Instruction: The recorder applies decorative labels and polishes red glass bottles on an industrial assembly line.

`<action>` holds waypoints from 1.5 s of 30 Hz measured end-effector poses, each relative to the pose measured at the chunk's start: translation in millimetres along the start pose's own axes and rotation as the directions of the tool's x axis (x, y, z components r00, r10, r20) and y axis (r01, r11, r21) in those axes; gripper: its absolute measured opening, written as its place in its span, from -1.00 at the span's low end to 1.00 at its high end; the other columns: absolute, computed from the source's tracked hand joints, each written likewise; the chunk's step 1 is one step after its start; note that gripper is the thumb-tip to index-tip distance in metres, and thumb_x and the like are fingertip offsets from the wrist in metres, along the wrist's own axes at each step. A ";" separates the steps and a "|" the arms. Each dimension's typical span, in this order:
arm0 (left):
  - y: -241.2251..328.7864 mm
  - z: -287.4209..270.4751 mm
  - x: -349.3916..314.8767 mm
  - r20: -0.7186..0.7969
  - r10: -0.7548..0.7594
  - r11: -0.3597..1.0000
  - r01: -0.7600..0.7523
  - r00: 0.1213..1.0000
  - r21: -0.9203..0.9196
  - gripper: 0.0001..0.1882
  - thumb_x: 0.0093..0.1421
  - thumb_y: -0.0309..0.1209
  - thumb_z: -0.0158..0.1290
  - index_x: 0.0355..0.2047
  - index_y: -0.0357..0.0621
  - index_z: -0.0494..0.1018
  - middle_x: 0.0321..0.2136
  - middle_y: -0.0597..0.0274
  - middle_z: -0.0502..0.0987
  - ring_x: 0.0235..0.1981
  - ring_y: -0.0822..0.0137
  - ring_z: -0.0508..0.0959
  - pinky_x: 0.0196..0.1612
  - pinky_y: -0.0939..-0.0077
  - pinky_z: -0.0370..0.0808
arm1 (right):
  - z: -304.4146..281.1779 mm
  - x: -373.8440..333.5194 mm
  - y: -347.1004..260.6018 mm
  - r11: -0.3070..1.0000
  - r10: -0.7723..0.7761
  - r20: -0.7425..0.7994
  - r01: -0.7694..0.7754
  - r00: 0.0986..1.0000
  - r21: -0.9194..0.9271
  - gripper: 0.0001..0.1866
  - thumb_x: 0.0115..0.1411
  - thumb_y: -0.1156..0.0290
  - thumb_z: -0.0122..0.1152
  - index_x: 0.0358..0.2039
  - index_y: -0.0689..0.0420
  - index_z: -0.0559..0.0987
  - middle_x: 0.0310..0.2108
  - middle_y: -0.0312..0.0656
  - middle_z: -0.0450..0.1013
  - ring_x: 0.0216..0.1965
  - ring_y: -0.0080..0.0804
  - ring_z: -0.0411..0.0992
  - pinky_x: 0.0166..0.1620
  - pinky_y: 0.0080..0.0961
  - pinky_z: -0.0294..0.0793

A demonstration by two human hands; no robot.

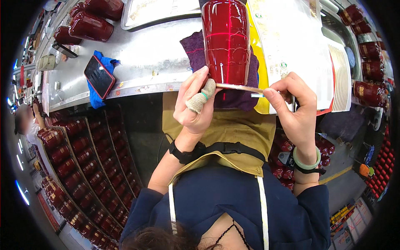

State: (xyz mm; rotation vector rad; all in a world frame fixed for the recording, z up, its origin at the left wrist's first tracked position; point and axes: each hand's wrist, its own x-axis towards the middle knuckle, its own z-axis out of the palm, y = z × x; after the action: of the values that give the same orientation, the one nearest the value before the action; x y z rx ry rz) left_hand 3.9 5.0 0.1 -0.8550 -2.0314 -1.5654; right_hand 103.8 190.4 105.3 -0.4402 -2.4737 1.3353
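A glossy dark red jar lies on a dark purple cloth, with its lower end toward me. Bright red light lines cross its surface. A thin, shiny strip runs across just below this end. My left hand is closed around the strip's left end beside the jar. One of its fingers wears a beige knit finger cover tied with a green band. At the other end, my right hand pinches the strip between thumb and fingers. Whether the strip touches the jar, I cannot tell.
A phone rests on a blue cloth at the table's left. Several red jars and a tray stand beyond. Printed sheets lie to the right over a yellow sheet. Racks of jars fill the lower left.
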 end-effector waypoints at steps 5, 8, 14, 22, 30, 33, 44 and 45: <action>-2.2 -0.2 -3.3 0.009 0.021 0.998 -0.022 1.000 0.056 -0.59 -0.03 -0.74 0.38 -0.11 -0.38 0.66 -0.04 -0.08 0.67 -0.05 0.12 0.67 0.04 0.36 0.62 | 4.4 1.9 15.2 1.000 0.003 0.003 -0.003 1.000 0.001 -0.85 0.18 0.46 0.44 -0.44 0.23 0.63 -0.57 -0.31 0.36 -0.56 -0.57 0.26 -0.46 -0.55 0.19; -1.7 0.8 -3.4 -0.016 0.026 0.999 -0.025 1.000 0.033 -0.58 -0.02 -0.75 0.37 -0.09 -0.38 0.65 -0.04 -0.06 0.67 -0.05 0.14 0.67 0.04 0.37 0.62 | 7.0 1.5 22.2 0.998 0.054 0.011 -0.053 0.999 -0.015 -0.84 0.19 0.43 0.43 -0.44 0.22 0.63 -0.59 -0.33 0.31 -0.56 -0.58 0.21 -0.47 -0.54 0.13; -0.6 -2.1 -0.4 0.043 0.089 0.991 -0.093 0.995 0.091 -0.61 0.01 -0.75 0.34 -0.10 -0.46 0.63 -0.09 -0.12 0.68 -0.04 0.05 0.67 0.02 0.33 0.64 | 6.0 0.3 21.7 1.000 0.024 0.009 -0.024 1.000 -0.003 -0.83 0.19 0.42 0.44 -0.43 0.22 0.63 -0.59 -0.34 0.30 -0.56 -0.59 0.20 -0.47 -0.54 0.12; -1.1 -2.0 -0.9 0.037 0.098 0.988 -0.102 0.995 0.113 -0.64 0.00 -0.75 0.36 -0.14 -0.35 0.67 -0.08 -0.04 0.69 -0.04 0.12 0.66 0.05 0.35 0.62 | 3.0 -2.6 12.5 1.000 0.026 -0.007 -0.026 1.000 0.011 -0.84 0.18 0.44 0.44 -0.43 0.22 0.63 -0.58 -0.32 0.35 -0.55 -0.58 0.26 -0.47 -0.54 0.16; 2.5 -0.9 6.4 0.065 0.214 0.968 -0.220 0.975 0.117 -0.66 0.01 -0.72 0.34 -0.15 -0.35 0.65 -0.04 -0.05 0.66 -0.01 0.04 0.65 0.04 0.29 0.62 | 7.6 -0.3 20.4 0.999 0.047 0.001 -0.047 0.999 -0.001 -0.83 0.19 0.43 0.43 -0.43 0.23 0.63 -0.57 -0.31 0.33 -0.55 -0.57 0.23 -0.46 -0.53 0.15; 6.3 -1.0 8.2 0.081 0.222 0.963 -0.231 0.972 0.139 -0.66 0.02 -0.70 0.35 -0.15 -0.31 0.65 -0.02 -0.04 0.66 0.03 0.03 0.62 0.06 0.25 0.60 | 9.8 0.5 21.2 0.998 0.064 -0.003 -0.064 0.998 0.006 -0.83 0.19 0.42 0.43 -0.43 0.23 0.63 -0.57 -0.31 0.33 -0.55 -0.56 0.23 -0.46 -0.52 0.16; 1.3 -2.3 8.1 0.070 0.122 0.988 -0.128 0.990 0.088 -0.59 0.02 -0.74 0.34 -0.06 -0.41 0.62 -0.06 -0.08 0.66 -0.02 0.10 0.65 0.04 0.34 0.62 | 19.3 6.1 19.2 1.000 0.022 0.024 -0.023 0.999 0.008 -0.84 0.18 0.39 0.44 -0.43 0.19 0.65 -0.56 -0.27 0.37 -0.52 -0.47 0.27 -0.36 -0.46 0.25; 0.1 -2.8 8.0 0.080 0.139 0.986 -0.146 0.987 0.086 -0.57 0.02 -0.75 0.34 -0.05 -0.41 0.62 -0.06 -0.08 0.66 -0.02 0.10 0.65 0.05 0.34 0.62 | 18.6 5.6 19.2 1.000 0.023 0.023 -0.023 0.999 0.008 -0.84 0.18 0.39 0.44 -0.43 0.19 0.65 -0.56 -0.27 0.37 -0.52 -0.47 0.27 -0.36 -0.46 0.25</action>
State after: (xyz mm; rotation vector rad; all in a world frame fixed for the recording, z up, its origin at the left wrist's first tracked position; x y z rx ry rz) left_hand -1.9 3.9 6.3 -1.0126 -2.0276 -1.3713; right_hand 93.8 188.6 79.9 -0.4557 -2.4875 1.3671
